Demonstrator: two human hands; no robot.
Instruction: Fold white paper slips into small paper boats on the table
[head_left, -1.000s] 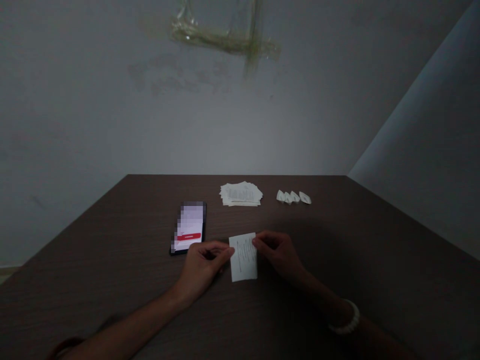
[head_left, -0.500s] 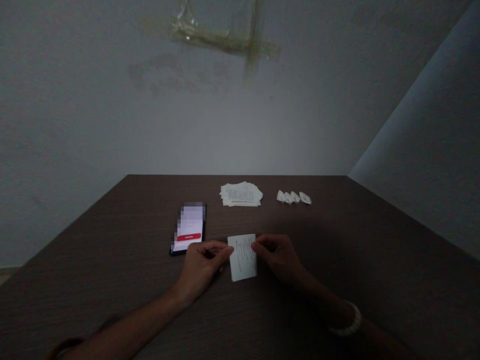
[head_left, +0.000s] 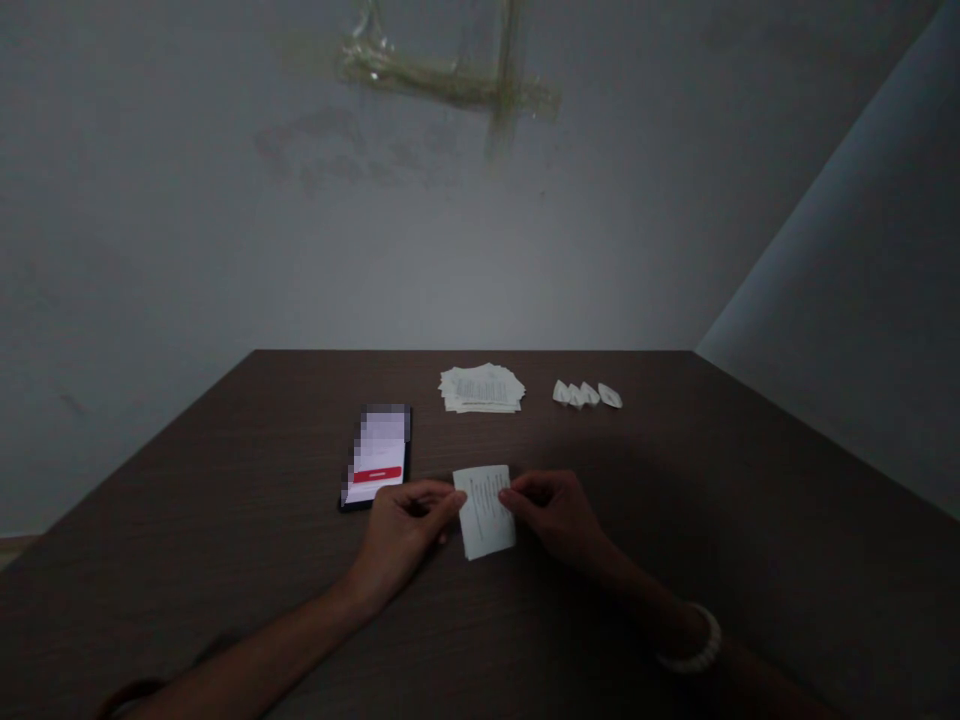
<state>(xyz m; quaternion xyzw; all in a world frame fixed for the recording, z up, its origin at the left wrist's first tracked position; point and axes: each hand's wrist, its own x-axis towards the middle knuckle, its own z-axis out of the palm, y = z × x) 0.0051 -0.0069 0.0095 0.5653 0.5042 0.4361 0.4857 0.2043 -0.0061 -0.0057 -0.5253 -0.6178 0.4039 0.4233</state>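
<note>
A small folded sheet of printed paper [head_left: 486, 525] is held up over the table in front of me. My left hand [head_left: 405, 530] pinches its left edge between thumb and fingers. On the opposite edge, my right hand [head_left: 559, 510] grips the paper the same way, thumb on the printed face. Both hands are closed, and the fingers behind the sheet are partly hidden. Just beyond my left hand lies a phone [head_left: 379, 450] with a lit screen and a red bar on it.
A loose stack of printed papers [head_left: 484, 388] lies toward the back of the brown table [head_left: 225, 450]. To its right sit several small folded white paper pieces [head_left: 587, 395] in a row. Behind the table rises a grey wall [head_left: 480, 260] with strips of old tape [head_left: 450, 85].
The folded paper has tilted slightly, its top edge shifting a little up and left. Both hands keep their pinch in nearly the same place.
</note>
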